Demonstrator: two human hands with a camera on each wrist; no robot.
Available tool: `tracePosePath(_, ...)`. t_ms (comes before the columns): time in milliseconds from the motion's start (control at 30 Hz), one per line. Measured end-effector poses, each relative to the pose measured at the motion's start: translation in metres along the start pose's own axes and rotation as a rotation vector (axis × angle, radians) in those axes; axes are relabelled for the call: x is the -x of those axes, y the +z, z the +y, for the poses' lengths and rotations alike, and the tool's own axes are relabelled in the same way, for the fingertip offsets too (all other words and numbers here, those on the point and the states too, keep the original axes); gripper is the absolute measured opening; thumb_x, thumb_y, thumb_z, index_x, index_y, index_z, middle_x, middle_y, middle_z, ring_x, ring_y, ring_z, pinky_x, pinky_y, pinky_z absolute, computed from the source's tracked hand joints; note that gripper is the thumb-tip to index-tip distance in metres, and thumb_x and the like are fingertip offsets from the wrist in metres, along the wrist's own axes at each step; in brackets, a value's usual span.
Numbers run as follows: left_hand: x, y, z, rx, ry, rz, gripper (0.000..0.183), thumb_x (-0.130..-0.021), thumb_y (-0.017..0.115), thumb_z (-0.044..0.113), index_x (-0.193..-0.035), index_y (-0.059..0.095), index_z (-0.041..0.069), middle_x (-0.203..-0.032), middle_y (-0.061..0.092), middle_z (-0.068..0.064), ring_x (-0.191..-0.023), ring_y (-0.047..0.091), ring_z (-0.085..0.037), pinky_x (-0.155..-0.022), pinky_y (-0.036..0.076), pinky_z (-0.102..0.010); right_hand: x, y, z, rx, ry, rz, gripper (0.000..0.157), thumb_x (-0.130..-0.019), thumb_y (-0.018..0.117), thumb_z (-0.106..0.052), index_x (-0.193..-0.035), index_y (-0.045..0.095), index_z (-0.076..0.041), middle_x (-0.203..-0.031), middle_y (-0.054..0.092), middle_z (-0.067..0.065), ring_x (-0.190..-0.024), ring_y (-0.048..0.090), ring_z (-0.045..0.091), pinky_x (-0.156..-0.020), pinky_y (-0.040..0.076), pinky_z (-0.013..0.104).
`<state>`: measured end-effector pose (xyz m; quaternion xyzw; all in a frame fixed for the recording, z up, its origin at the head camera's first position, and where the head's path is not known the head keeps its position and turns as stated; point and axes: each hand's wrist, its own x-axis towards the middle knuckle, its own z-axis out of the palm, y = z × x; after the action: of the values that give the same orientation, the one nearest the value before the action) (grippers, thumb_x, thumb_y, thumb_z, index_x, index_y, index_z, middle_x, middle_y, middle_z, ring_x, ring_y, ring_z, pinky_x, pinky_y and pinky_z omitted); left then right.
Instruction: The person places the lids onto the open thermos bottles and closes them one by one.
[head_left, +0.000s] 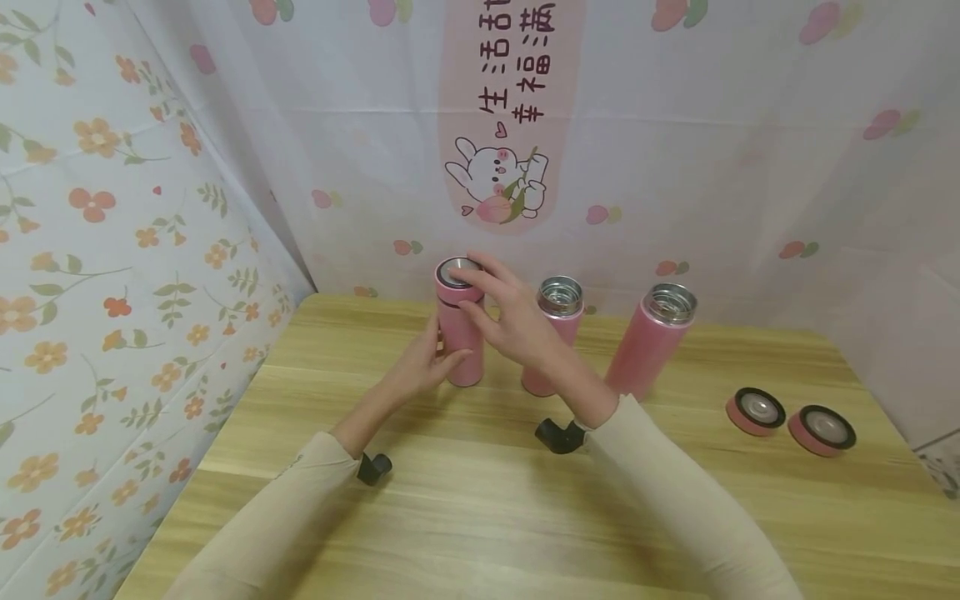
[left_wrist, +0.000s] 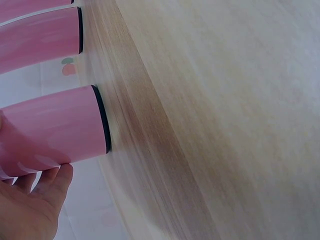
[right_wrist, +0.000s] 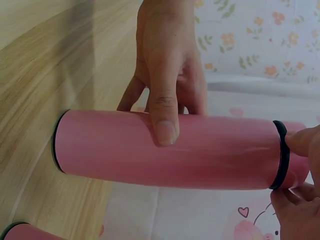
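Observation:
A pink thermos bottle (head_left: 465, 350) stands upright near the back edge of the table. My left hand (head_left: 420, 365) grips its body from the left, with the thumb laid across the front in the right wrist view. Up top, my right hand (head_left: 517, 312) holds the pink lid (head_left: 450, 293), thumb and fingers around its side at the black ring (right_wrist: 281, 155). The lid sits on the bottle's mouth. To the right are a second pink bottle (head_left: 561, 329) and a third pink bottle (head_left: 648, 346), both lidless with bare steel necks.
Two loose pink lids, a nearer-left lid (head_left: 755, 411) and a right lid (head_left: 822, 430), lie on the wooden table (head_left: 465, 517) at the right. A printed curtain (head_left: 360, 167) hangs behind the table. Black wrist mounts (head_left: 558, 435) show by both sleeves.

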<state>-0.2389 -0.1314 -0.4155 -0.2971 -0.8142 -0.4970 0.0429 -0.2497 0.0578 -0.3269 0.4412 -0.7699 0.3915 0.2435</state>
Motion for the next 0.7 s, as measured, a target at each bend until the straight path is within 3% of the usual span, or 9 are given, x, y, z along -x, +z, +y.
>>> tracePosePath(267,-0.0004,0.0008,-0.0106,-0.037,0.032,0.019,0.077,-0.092,0.061,0.024,-0.147,0.006,0.027,-0.135,0.039,0.001,-0.108,0.049,-0.015,-0.088,0.045,-0.036,0.0011,0.0018,-0.0004,-0.01,0.02,0.021,0.038,-0.087,0.065,-0.004,-0.124,0.06,-0.009,-0.134,0.044,0.01,-0.119,0.044,0.026,-0.084,0.045,0.032)
tracePosePath(500,-0.0015,0.0016,-0.009,-0.007,0.036,0.011,0.078,-0.092,0.061,0.022,-0.147,0.005,0.027,-0.141,0.031,0.002,-0.12,0.043,-0.014,-0.093,0.042,-0.038,0.0025,0.0043,-0.0028,0.02,0.036,0.073,0.038,-0.085,0.067,-0.003,-0.122,0.062,-0.009,-0.132,0.045,0.012,-0.12,0.043,0.023,-0.085,0.043,0.032)
tracePosePath(700,-0.002,0.0025,-0.0093,0.014,0.058,0.012,0.082,-0.091,0.063,0.017,-0.147,0.004,0.023,-0.142,0.031,-0.003,-0.12,0.043,-0.019,-0.091,0.042,-0.043,0.0024,0.0091,-0.0078,0.031,0.084,0.118,0.038,-0.083,0.072,-0.009,-0.12,0.064,-0.011,-0.128,0.046,0.01,-0.114,0.046,0.017,-0.085,0.044,0.029)
